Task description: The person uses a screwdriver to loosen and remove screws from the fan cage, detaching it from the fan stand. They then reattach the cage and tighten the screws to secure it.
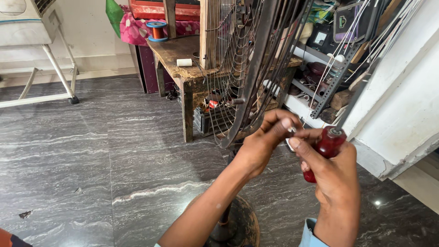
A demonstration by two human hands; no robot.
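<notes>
The single head camera looks down and forward from close above the hands, toward a fan guard (247,68), wooden workbench (176,50) and marble floor (91,151).

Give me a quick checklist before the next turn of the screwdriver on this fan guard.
1. Right hand wrapped around the red screwdriver handle: ok.
2. Left hand pinching at the guard rim, by the tool's front end: ok.
3. Tip seated in a screw: cannot tell, fingers hide it.
4. Fan base flat on the floor: ok, as far as it shows.
5. Wire guard upright, not leaning on the bench: cannot tell.
</notes>
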